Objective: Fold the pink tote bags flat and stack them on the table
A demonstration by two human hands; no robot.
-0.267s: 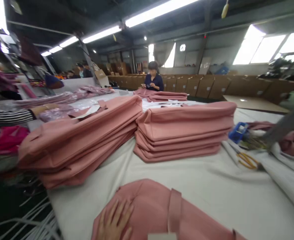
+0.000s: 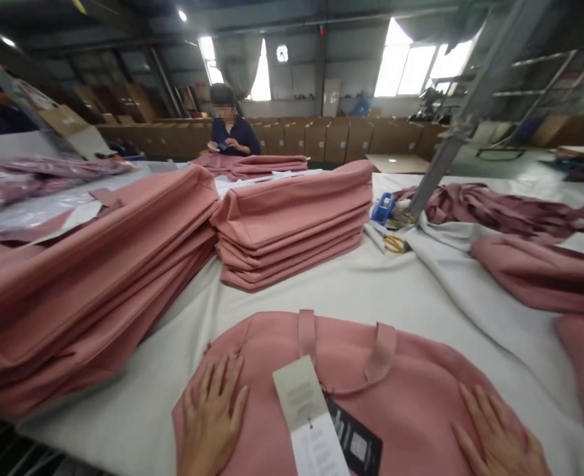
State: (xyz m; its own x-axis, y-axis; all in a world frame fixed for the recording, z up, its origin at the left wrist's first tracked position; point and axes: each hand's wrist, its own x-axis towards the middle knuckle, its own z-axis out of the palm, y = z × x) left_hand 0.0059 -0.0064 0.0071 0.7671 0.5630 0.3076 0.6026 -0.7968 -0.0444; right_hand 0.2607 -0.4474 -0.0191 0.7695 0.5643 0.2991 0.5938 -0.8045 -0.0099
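Observation:
A pink bag point(image 2: 266, 370) with a short strap handle point(image 2: 383, 354) lies flat on the white-covered table point(image 2: 316, 287) right before me. My left hand point(image 2: 215, 413) rests on its left side, fingers apart and palm down. On the bag's right side my right hand point(image 2: 500, 430) lies flat with its fingers stretched out. Between the hands, a pale paper tag point(image 2: 304, 403) and a black tag point(image 2: 358, 439) hang over the bag's front. The lower part of the bag runs out of view.
Stacked pink bags stand at the left point(image 2: 93, 277) and in the middle point(image 2: 292, 218). Yellow-handled scissors point(image 2: 393, 244) lie beside a metal post point(image 2: 450, 145). More pink pieces point(image 2: 544, 271) are at the right. A co-worker point(image 2: 232, 129) is across the table, before a row of cartons point(image 2: 326, 139).
My view has swung to the right. My right hand has come into view on the bag, and the bag's handle and tags now show. My left hand stays on the bag.

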